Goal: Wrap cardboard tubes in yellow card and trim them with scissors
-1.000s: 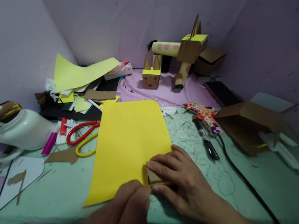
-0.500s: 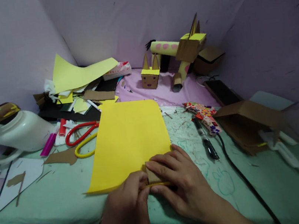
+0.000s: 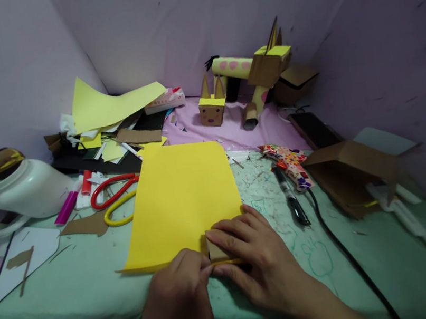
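Note:
A sheet of yellow paper (image 3: pixel 180 196) lies flat on the green mat (image 3: pixel 74 276). At its near right corner sits a small brown cardboard block (image 3: pixel 215 252). My right hand (image 3: pixel 258 262) grips that block, fingers curled over its top and thumb along its near side. My left hand (image 3: pixel 180 297) pinches the near edge of the yellow paper just left of the block, lifting it a little off the mat.
Red and yellow scissors (image 3: pixel 112 198) and a pink marker (image 3: pixel 66 208) lie left of the sheet, by a white jug (image 3: pixel 21 191). A glue gun (image 3: pixel 290 166), black pen (image 3: pixel 293 201) and open cardboard box (image 3: pixel 353 173) sit right. Cardboard animal figures (image 3: pixel 244 83) stand behind.
My left hand moved forward from the near edge of the view and closed on the paper's near edge, which now lifts slightly. My right hand stayed on the block.

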`<action>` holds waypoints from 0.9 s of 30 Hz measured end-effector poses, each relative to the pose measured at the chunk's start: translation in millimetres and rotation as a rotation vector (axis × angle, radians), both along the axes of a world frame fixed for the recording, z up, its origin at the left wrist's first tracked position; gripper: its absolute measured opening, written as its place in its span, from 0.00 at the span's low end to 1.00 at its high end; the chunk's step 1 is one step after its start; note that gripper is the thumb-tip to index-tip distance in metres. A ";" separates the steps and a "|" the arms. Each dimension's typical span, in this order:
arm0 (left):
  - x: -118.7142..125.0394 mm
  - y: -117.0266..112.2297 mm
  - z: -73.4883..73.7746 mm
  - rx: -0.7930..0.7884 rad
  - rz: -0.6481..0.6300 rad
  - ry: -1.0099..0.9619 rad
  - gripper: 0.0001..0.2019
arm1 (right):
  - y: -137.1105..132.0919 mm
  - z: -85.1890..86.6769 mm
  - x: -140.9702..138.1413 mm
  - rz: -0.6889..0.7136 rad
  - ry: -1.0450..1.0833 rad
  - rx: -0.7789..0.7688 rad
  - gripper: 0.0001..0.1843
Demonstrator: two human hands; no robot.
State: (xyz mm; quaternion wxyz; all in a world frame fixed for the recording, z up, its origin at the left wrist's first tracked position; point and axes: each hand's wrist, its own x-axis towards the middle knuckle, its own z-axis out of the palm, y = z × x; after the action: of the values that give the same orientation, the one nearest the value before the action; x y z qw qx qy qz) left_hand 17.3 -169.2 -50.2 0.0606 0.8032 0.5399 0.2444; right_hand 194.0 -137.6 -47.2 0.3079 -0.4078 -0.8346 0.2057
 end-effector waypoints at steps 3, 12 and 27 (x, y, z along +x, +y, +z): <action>-1.2 2.2 -0.2 -0.068 0.023 -0.065 0.12 | 0.1 -0.6 -0.1 0.003 -0.004 0.006 0.18; -2.7 15.9 16.2 -0.223 -0.048 -0.288 0.13 | 0.3 -0.4 -0.5 0.007 -0.004 0.026 0.17; -3.2 13.5 10.3 -0.456 0.097 -0.371 0.10 | -11.8 1.3 21.9 -0.151 0.076 0.106 0.31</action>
State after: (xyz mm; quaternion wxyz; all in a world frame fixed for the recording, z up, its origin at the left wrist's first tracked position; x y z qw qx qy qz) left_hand 14.1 -155.7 -39.9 0.3255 0.6838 0.5983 0.2618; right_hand 215.9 -149.5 -45.9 0.3751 -0.4447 -0.7989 0.1528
